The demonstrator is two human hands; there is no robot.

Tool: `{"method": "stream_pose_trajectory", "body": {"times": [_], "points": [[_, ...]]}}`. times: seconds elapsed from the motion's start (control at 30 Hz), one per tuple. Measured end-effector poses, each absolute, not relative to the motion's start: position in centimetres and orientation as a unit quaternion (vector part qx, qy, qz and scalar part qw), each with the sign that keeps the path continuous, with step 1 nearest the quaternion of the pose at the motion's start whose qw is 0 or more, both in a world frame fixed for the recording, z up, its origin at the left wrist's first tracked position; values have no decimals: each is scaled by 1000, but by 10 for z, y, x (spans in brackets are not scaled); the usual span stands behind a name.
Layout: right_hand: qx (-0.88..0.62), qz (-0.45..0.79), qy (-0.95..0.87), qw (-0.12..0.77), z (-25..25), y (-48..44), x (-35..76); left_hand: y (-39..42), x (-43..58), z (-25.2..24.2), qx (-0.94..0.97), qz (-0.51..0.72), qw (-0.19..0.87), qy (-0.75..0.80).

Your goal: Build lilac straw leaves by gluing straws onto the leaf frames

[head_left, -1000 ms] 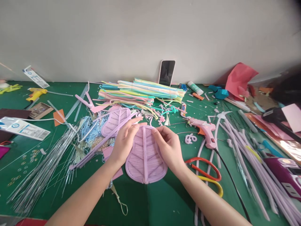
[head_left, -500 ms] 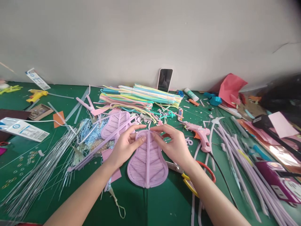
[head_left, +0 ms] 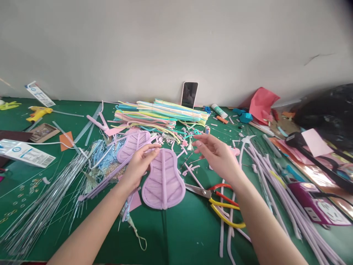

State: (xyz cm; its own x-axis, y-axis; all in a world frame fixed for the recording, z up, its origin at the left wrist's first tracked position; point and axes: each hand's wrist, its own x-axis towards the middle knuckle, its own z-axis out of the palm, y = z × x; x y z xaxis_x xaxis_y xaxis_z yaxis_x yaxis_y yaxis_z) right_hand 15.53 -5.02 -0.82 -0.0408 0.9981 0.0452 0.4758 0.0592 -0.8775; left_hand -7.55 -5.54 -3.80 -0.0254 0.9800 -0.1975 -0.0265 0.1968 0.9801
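My left hand (head_left: pixel 142 162) grips the upper left edge of a lilac pipe-cleaner wing (head_left: pixel 164 180) between thumb and fingers. This flat piece has a double-lobed outline, a raised midrib and slanting veins. My right hand (head_left: pixel 216 156) is off the wing, its fingers loosely bent and apart, with nothing visible in them. It largely covers the pink glue gun (head_left: pixel 235 151). Below it lie scissors (head_left: pixel 204 192) with red and yellow handles, blades pointing at the wing. A second lilac wing (head_left: pixel 132 145) rests behind my left hand.
Bundled pastel pipe cleaners (head_left: pixel 162 114) lie at the back, before a phone (head_left: pixel 189 94) leaning on the wall. Thin metal wires (head_left: pixel 49 195) spread at left. Lilac pipe cleaners (head_left: pixel 292 198) and a purple box (head_left: pixel 317 204) are at right. A yellow glue gun (head_left: pixel 38 112) sits far left.
My right hand has let go of the wing and moved right, over the pink glue gun. My left hand still holds the wing, which has shifted slightly left and up. The scissors are more exposed.
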Motion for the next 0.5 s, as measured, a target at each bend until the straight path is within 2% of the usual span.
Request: {"method": "stream_pose_trajectory", "body": {"times": [0.13,0.2,0.37,0.5], "points": [[-655,242,-704,131,-3,-62,161,-44,-89,-39,407,519,518,545],[-648,229,-724,58,-8,-68,157,-41,-94,-38,391,530,516,547],[-644,223,-731,35,-32,-68,148,-38,-96,-40,336,570,508,551],[-632,250,-728,95,-28,-48,161,-36,-93,-46,304,597,506,543]]}}
